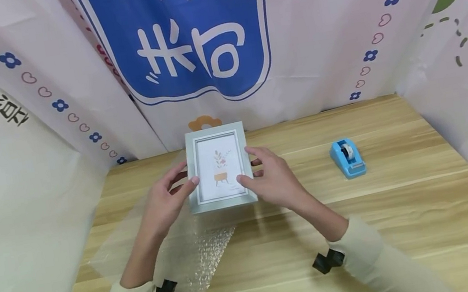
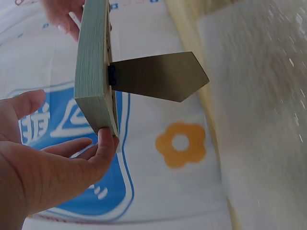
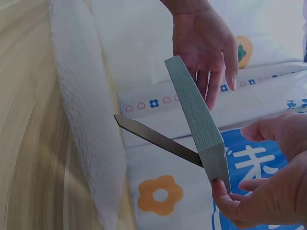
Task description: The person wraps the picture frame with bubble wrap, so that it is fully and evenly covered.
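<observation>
Both hands hold a pale green picture frame (image 1: 218, 161) by its two sides, with its printed plant-in-a-pot picture facing up in the head view. My left hand (image 1: 165, 201) grips the left edge, thumb at the front and fingers reaching behind. At the right edge, my right hand (image 1: 274, 175) has its thumb on the front border and other fingers at the side. From the back of the frame a flat stand leg (image 2: 158, 76) sticks out, seen also in the right wrist view. A clear bubble wrap sheet (image 1: 188, 264) lies beneath the left forearm.
A blue tape dispenser (image 1: 348, 158) with a roll in it stands on the wooden table (image 1: 408, 221), right of the hands. Printed cloth (image 1: 315, 53) hangs behind the table's back edge, and white cloth sides flank it.
</observation>
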The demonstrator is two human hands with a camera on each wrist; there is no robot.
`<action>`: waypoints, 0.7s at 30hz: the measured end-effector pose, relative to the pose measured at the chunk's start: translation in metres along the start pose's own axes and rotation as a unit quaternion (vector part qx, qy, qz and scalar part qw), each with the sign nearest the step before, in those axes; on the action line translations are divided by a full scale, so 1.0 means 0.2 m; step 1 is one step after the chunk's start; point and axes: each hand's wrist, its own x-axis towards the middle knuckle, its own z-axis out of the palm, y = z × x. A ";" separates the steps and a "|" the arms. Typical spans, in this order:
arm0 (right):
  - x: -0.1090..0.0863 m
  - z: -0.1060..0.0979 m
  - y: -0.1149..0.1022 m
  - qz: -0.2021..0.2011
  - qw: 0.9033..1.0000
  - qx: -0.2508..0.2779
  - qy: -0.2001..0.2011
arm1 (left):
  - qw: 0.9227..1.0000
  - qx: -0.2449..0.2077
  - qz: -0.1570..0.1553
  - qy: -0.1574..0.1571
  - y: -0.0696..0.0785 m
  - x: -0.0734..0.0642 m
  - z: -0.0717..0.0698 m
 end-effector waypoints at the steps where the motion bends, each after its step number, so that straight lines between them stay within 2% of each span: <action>1: 0.01 0.02 0.00 -0.002 1.000 0.003 -0.002 | 1.000 0.008 -0.006 0.003 -0.01 -0.01 -0.02; 4: 0.03 0.09 -0.01 -0.009 1.000 0.013 -0.011 | 0.999 0.023 -0.021 0.013 -0.04 -0.03 -0.07; 12: 0.09 0.25 -0.02 -0.025 0.999 0.029 -0.035 | 0.998 0.026 -0.046 0.031 -0.11 -0.08 -0.18; 21: 0.11 0.40 -0.05 -0.030 0.997 0.041 -0.058 | 0.994 0.042 -0.091 0.036 -0.18 -0.15 -0.28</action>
